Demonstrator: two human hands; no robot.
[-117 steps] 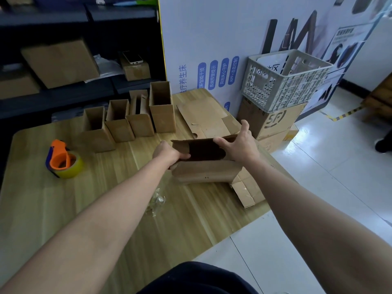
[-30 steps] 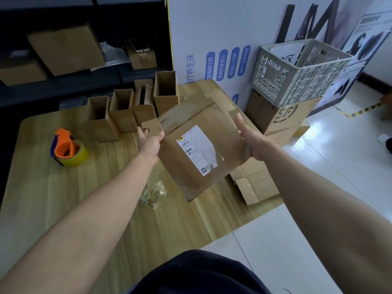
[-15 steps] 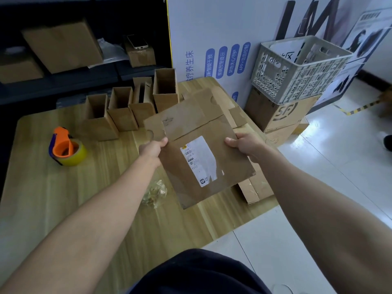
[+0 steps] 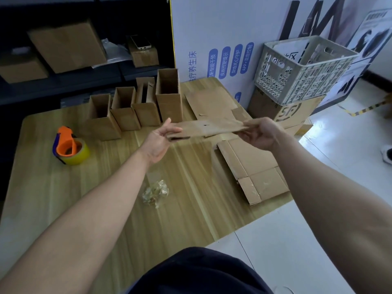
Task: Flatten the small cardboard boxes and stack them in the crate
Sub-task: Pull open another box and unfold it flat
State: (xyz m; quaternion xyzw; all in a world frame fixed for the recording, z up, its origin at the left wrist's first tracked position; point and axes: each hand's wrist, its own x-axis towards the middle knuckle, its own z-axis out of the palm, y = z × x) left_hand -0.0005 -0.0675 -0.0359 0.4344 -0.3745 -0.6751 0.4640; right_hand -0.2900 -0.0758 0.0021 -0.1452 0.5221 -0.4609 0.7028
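Note:
I hold a flattened brown cardboard box (image 4: 210, 127) nearly level above the wooden table (image 4: 63, 198). My left hand (image 4: 160, 139) pinches its left end between thumb and fingers. My right hand (image 4: 258, 133) grips its right end. Several open small cardboard boxes (image 4: 135, 107) stand upright in a row at the back of the table. Two flattened boxes lie on the table's right side, one (image 4: 214, 102) at the back and one (image 4: 252, 166) near the right edge. A grey plastic crate (image 4: 301, 71) sits on a large cardboard box (image 4: 286, 111) to the right of the table.
An orange tape dispenser with yellow tape (image 4: 70, 146) rests at the table's left. A crumpled piece of clear plastic (image 4: 156, 190) lies mid-table. Dark shelves with boxes and a phone (image 4: 141, 42) stand behind. A white printed board (image 4: 222, 39) leans behind the crate.
The flattened box has tipped from facing me, label visible, to lying almost level and edge-on. Both hands rose slightly and turned with it.

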